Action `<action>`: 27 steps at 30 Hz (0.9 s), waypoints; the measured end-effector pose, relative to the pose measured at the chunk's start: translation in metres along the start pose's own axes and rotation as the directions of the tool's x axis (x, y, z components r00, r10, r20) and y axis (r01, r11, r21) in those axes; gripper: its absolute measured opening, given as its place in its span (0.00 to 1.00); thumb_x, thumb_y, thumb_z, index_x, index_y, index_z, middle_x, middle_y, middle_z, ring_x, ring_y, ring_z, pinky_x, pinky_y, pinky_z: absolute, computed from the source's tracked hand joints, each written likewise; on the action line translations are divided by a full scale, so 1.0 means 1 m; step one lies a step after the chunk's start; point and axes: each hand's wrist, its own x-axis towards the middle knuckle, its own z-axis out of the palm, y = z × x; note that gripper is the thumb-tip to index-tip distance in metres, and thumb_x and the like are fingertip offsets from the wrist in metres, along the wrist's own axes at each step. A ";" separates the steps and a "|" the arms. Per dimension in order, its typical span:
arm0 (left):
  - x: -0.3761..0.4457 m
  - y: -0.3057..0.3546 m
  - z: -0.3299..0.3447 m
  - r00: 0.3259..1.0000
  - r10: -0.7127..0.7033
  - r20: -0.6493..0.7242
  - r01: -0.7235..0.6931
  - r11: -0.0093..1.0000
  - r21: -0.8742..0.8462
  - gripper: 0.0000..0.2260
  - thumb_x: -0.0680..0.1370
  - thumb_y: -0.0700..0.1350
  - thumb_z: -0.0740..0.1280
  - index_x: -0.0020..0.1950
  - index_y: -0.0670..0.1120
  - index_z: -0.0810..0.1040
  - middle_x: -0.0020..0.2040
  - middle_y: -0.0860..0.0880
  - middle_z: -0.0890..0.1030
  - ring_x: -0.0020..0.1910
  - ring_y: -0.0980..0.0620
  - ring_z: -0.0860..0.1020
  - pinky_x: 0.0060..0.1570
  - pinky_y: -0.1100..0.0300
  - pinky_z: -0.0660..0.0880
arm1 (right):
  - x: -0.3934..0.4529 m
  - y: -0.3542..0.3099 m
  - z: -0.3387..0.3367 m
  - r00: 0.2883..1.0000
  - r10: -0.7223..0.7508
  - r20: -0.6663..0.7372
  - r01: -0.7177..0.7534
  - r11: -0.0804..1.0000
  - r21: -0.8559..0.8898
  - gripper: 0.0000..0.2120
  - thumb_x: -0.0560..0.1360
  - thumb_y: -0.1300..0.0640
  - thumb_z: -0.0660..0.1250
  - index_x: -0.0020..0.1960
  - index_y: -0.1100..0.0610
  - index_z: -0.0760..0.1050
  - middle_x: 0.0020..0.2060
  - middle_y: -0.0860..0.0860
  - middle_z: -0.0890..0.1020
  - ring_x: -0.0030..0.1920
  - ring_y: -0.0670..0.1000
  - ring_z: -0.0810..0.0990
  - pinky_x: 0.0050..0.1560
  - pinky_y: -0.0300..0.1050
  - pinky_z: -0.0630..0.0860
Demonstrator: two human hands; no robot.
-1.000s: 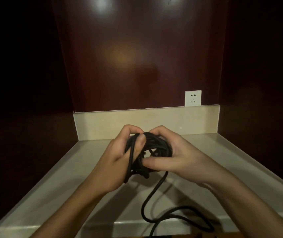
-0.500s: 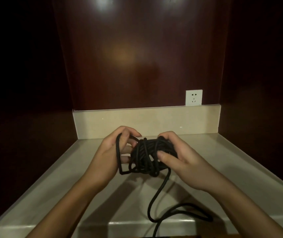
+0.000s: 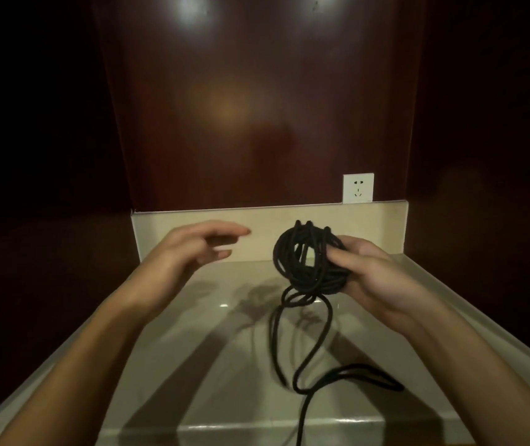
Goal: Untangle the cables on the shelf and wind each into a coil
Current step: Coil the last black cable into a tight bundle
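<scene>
At the near edge, the loose tail of the black cable (image 3: 302,410) runs off the front lip of the beige shelf (image 3: 147,375) and out of view below. Just beyond the lip, the tail bends into an open loop lying on the shelf surface, then rises in two slack strands toward the bundle.

Your forearms enter from the lower corners and converge above the middle of the shelf.

Your right hand (image 3: 373,278) grips the wound bundle of cable. The thumb lies across the front of the windings and the remaining fingers curl behind them, so the bundle is clamped on its right side. The bundle is held above the shelf, clear of the surface; only its hanging strands reach down. The windings are uneven and cross each other.

Your left hand (image 3: 189,252) holds nothing. Its fingers are extended and slightly spread, pointing toward the bundle, with a clear gap between the fingertips and the cable.

Behind the hands, a low beige upstand (image 3: 192,223) closes the back of the shelf. Above it, a white wall socket (image 3: 358,187) sits on the dark red-brown back panel (image 3: 257,123), right of centre.
</scene>
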 end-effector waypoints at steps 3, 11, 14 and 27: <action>0.011 0.020 0.024 0.999 -0.032 0.023 0.030 0.995 0.093 0.27 0.70 0.62 0.72 0.66 0.52 0.78 0.58 0.51 0.83 0.57 0.55 0.82 0.58 0.57 0.77 | 0.003 -0.004 0.010 1.000 -0.010 0.014 0.012 0.985 -0.171 0.26 0.70 0.50 0.70 0.62 0.65 0.73 0.50 0.64 0.81 0.52 0.61 0.82 0.59 0.55 0.75; 0.024 0.027 0.053 0.981 -0.168 0.101 0.184 0.965 -0.189 0.19 0.68 0.44 0.74 0.58 0.43 0.79 0.47 0.45 0.85 0.47 0.47 0.85 0.45 0.57 0.80 | 0.005 -0.028 0.031 0.988 -0.154 -0.012 0.140 0.927 -0.348 0.11 0.78 0.57 0.67 0.56 0.63 0.74 0.51 0.62 0.82 0.52 0.57 0.83 0.56 0.50 0.78; 0.023 0.027 0.054 0.987 -0.127 0.097 0.151 0.939 -0.308 0.21 0.69 0.41 0.73 0.62 0.42 0.79 0.53 0.43 0.85 0.51 0.45 0.84 0.44 0.56 0.80 | 0.006 -0.032 0.037 0.986 -0.166 -0.020 0.156 0.958 -0.241 0.08 0.79 0.59 0.65 0.56 0.61 0.74 0.50 0.56 0.82 0.52 0.51 0.82 0.55 0.46 0.77; 0.022 0.032 0.042 0.978 -0.205 -0.041 0.085 0.569 -0.818 0.14 0.70 0.43 0.61 0.32 0.42 0.84 0.35 0.47 0.82 0.32 0.54 0.80 0.39 0.62 0.71 | -0.005 0.028 0.050 0.969 -0.181 0.166 0.189 0.981 -0.034 0.22 0.71 0.55 0.76 0.62 0.59 0.74 0.50 0.55 0.82 0.53 0.50 0.82 0.47 0.39 0.78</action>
